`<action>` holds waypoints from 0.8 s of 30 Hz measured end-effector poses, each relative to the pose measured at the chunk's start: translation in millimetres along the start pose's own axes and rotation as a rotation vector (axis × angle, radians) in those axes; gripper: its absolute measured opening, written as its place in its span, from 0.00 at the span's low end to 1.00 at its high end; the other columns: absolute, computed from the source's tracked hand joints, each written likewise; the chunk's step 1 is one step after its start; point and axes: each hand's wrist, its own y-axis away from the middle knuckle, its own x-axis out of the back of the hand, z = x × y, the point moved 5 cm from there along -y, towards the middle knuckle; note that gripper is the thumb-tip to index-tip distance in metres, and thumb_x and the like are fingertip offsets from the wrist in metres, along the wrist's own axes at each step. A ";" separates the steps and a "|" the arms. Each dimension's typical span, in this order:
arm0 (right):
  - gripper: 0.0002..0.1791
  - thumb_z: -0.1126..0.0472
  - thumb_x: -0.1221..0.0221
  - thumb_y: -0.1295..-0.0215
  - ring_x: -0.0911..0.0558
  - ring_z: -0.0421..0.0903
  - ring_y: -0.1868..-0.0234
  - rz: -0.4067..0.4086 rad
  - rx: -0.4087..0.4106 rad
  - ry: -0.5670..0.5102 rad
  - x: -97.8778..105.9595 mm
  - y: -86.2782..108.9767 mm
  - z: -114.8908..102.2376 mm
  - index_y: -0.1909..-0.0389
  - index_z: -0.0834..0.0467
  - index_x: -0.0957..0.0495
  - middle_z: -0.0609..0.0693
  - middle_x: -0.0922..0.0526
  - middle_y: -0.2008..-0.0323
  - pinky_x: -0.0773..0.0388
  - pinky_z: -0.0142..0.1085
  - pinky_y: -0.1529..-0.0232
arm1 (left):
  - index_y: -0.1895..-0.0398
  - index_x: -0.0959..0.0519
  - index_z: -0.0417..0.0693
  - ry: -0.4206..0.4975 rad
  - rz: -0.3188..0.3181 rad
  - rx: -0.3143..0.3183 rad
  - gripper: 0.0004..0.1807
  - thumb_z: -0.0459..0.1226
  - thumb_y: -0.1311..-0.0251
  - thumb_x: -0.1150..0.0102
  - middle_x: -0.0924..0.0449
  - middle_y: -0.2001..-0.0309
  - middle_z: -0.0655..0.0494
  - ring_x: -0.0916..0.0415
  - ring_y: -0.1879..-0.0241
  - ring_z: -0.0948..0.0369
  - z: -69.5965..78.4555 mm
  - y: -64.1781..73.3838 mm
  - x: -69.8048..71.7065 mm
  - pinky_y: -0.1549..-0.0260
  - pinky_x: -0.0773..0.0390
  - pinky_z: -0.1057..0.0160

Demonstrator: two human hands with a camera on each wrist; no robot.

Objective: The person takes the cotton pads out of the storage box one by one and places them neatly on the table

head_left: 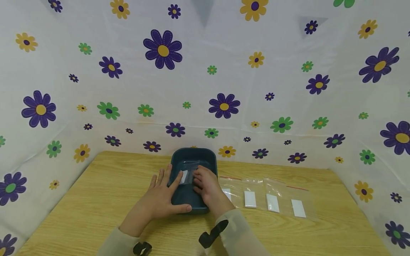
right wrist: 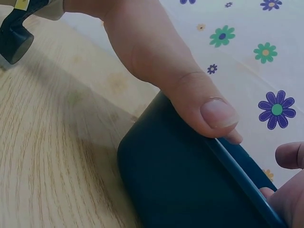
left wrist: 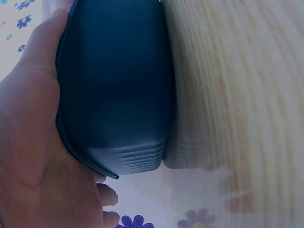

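A dark teal plastic bin (head_left: 194, 153) stands on the table in the head view. Inside it is a clear zip bag (head_left: 189, 177) holding a white rectangular piece (head_left: 184, 176). My left hand (head_left: 160, 199) rests over the bin's left side with fingers spread straight and thumb across the near rim. The left wrist view shows that hand (left wrist: 33, 114) along the bin's outer wall (left wrist: 114, 85). My right hand (head_left: 206, 186) reaches in over the right rim, its curled fingertips pinching the bag's right side. In the right wrist view, only part of the right hand (right wrist: 292, 194) appears.
Several clear zip bags lie in a row right of the bin, each with a white piece: one beside the bin (head_left: 226, 193), then others (head_left: 250, 199), the farthest at right (head_left: 298, 208). A flower-print cloth (head_left: 192, 85) hangs behind the wooden table (head_left: 105, 199).
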 end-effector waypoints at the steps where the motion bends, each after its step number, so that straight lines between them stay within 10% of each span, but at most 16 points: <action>1: 0.38 0.63 0.45 0.35 0.35 0.58 0.29 -0.001 0.000 -0.001 -0.2 -0.1 0.2 0.23 0.59 0.44 0.62 0.34 0.30 0.40 0.57 0.29 | 0.20 0.49 0.53 -0.001 0.002 -0.001 0.64 0.80 0.54 0.50 0.68 0.20 0.36 0.64 0.24 0.33 0.0 0.2 0.1 0.29 0.59 0.31; 13: 0.40 0.46 0.44 0.27 0.19 0.50 0.51 0.047 0.037 0.201 -0.9 4.1 2.2 0.23 0.59 0.47 0.59 0.22 0.45 0.18 0.44 0.52 | 0.20 0.49 0.51 0.008 0.001 -0.011 0.64 0.79 0.53 0.50 0.68 0.21 0.35 0.65 0.24 0.32 0.8 0.5 -0.1 0.30 0.59 0.30; 24: 0.23 0.58 0.45 0.26 0.20 0.47 0.57 0.070 0.106 0.338 -7.3 2.4 6.2 0.33 0.57 0.31 0.55 0.22 0.53 0.16 0.37 0.65 | 0.20 0.48 0.51 0.005 0.013 -0.022 0.64 0.79 0.54 0.50 0.67 0.21 0.34 0.62 0.24 0.32 0.6 -0.1 0.6 0.30 0.57 0.30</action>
